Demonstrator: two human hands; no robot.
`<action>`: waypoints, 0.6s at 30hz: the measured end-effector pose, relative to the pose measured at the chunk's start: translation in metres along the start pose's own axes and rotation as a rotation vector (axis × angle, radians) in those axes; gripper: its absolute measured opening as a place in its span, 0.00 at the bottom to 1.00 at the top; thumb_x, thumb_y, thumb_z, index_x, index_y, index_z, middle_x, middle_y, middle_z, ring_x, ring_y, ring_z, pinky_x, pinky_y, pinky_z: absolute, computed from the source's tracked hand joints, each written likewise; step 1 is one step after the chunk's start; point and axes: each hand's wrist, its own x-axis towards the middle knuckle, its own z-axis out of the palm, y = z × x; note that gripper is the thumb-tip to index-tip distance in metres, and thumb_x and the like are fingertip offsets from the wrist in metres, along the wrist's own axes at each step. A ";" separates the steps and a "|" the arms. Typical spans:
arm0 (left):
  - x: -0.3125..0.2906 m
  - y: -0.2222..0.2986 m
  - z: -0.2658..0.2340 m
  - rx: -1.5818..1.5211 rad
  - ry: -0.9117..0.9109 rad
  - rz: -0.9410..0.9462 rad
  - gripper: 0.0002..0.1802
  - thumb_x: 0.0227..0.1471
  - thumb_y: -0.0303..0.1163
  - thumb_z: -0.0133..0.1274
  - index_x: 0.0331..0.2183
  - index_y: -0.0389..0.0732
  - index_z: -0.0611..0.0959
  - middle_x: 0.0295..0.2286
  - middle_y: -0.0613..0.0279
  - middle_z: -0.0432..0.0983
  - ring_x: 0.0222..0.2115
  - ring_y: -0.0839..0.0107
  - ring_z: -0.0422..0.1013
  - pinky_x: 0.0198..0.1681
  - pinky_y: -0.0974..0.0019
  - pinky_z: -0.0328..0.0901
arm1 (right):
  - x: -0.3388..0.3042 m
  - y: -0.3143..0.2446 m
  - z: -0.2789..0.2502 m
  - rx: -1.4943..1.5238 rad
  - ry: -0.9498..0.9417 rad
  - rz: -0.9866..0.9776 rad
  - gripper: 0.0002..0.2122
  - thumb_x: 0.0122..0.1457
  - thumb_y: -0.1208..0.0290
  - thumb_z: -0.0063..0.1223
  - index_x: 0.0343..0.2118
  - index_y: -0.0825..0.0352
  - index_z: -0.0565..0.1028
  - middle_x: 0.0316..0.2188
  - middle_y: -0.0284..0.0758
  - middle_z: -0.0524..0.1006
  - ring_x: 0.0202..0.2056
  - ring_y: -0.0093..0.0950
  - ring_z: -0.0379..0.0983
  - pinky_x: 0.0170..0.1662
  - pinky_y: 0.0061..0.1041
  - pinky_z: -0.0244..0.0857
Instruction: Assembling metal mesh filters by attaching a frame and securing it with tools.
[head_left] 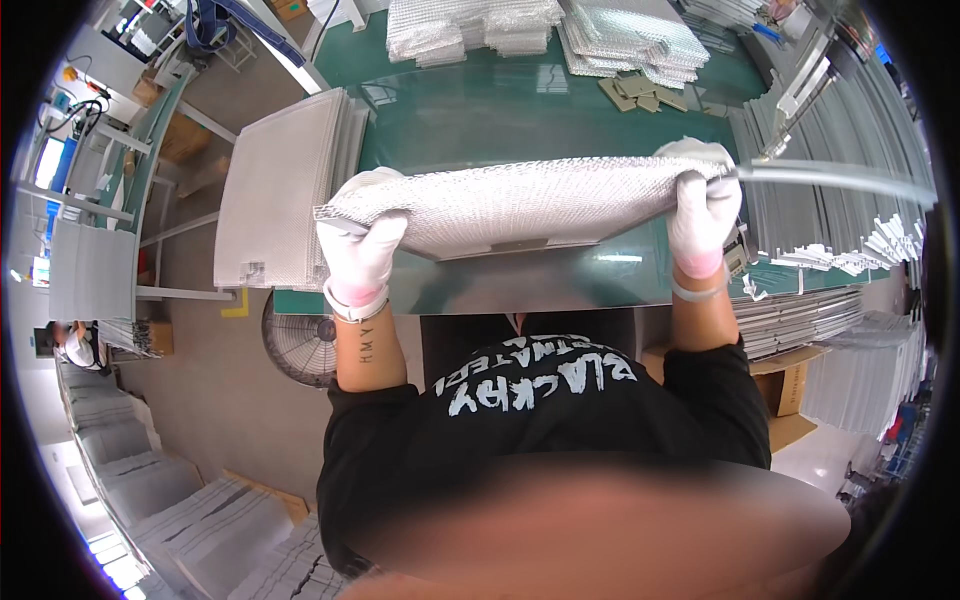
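Note:
A pale silvery mesh panel (pixel 530 200) hangs tilted above the green table, its long upper edge bowed. My left hand (pixel 362 235), in a white glove, is closed around its left end, where a short grey strip (pixel 346 226) shows under the fingers. The panel's right end is gripped by my gloved right hand (pixel 703 215), thumb toward me. From beside that hand a long pale strip (pixel 840 178), smeared by motion, runs out to the right; I cannot tell whether my fingers hold it. A small brownish-grey piece (pixel 520 244) shows at the panel's lower edge.
On the green table (pixel 450 110) lie stacked mesh sheets (pixel 290 185) at left, bubble-wrapped stacks (pixel 635 40) at the back and small tan pieces (pixel 640 93). Pale strips or panels (pixel 830 180) crowd the right. A floor fan (pixel 300 337) stands below the table's left edge.

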 end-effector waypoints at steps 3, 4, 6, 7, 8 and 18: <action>0.001 0.000 0.007 0.061 0.002 0.064 0.17 0.46 0.31 0.64 0.37 0.31 0.81 0.36 0.56 0.77 0.37 0.68 0.72 0.41 0.65 0.66 | 0.001 0.008 0.000 -0.054 0.088 -0.021 0.04 0.59 0.77 0.51 0.34 0.71 0.72 0.34 0.39 0.76 0.35 0.26 0.71 0.41 0.25 0.65; -0.002 0.000 0.004 0.099 0.027 0.076 0.17 0.46 0.31 0.64 0.37 0.31 0.81 0.37 0.56 0.77 0.37 0.68 0.72 0.42 0.65 0.66 | 0.002 0.007 0.003 -0.114 0.137 -0.058 0.03 0.56 0.83 0.51 0.34 0.70 0.72 0.33 0.37 0.76 0.33 0.21 0.70 0.40 0.21 0.65; -0.003 -0.008 -0.002 0.113 0.045 0.081 0.17 0.46 0.29 0.64 0.38 0.32 0.81 0.38 0.56 0.77 0.38 0.68 0.72 0.45 0.65 0.66 | 0.002 0.011 0.008 -0.074 0.241 -0.017 0.23 0.52 0.85 0.57 0.53 0.73 0.68 0.36 0.39 0.77 0.32 0.18 0.70 0.35 0.15 0.65; -0.004 -0.015 -0.006 0.108 0.078 0.070 0.17 0.47 0.29 0.63 0.39 0.32 0.81 0.38 0.57 0.77 0.39 0.68 0.72 0.45 0.65 0.65 | 0.007 0.006 0.015 -0.037 0.301 -0.053 0.30 0.51 0.86 0.57 0.58 0.71 0.61 0.38 0.40 0.76 0.32 0.17 0.70 0.34 0.13 0.64; -0.006 -0.018 -0.010 0.116 0.122 0.063 0.18 0.47 0.29 0.63 0.40 0.33 0.80 0.38 0.58 0.77 0.39 0.67 0.72 0.46 0.65 0.65 | 0.013 0.003 0.022 0.017 0.351 -0.089 0.37 0.49 0.88 0.58 0.63 0.70 0.55 0.40 0.41 0.76 0.32 0.15 0.69 0.34 0.12 0.64; 0.002 -0.018 -0.010 0.123 0.119 -0.017 0.15 0.50 0.26 0.59 0.41 0.32 0.80 0.37 0.63 0.77 0.38 0.74 0.71 0.45 0.69 0.64 | 0.059 -0.063 -0.012 -0.738 -0.368 -0.174 0.35 0.49 0.72 0.65 0.61 0.69 0.63 0.36 0.38 0.77 0.38 0.30 0.76 0.49 0.26 0.69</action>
